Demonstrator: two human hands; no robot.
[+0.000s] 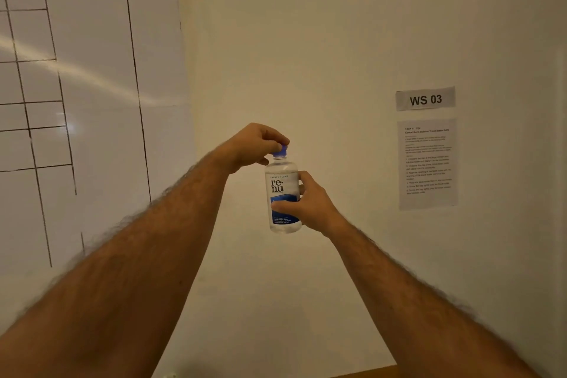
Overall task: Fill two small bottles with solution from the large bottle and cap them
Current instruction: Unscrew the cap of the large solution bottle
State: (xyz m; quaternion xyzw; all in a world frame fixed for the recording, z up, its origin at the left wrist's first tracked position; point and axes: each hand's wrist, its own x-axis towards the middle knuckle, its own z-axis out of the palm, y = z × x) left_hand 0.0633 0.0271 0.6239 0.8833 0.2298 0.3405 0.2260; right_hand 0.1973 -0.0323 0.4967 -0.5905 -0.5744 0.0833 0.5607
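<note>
The large clear solution bottle [283,187], with a white and blue "renu" label, is held upright in the air in front of the wall. My right hand [310,204] grips its lower body from the right. My left hand [251,146] comes from above left, and its fingers pinch the blue cap [280,151] on the bottle's neck. No small bottles are in view.
A whiteboard [92,86] with a hand-drawn table covers the wall at left. A "WS 03" sign [425,99] and a printed instruction sheet [428,164] hang on the wall at right. A strip of wooden table edge [374,373] shows at the bottom.
</note>
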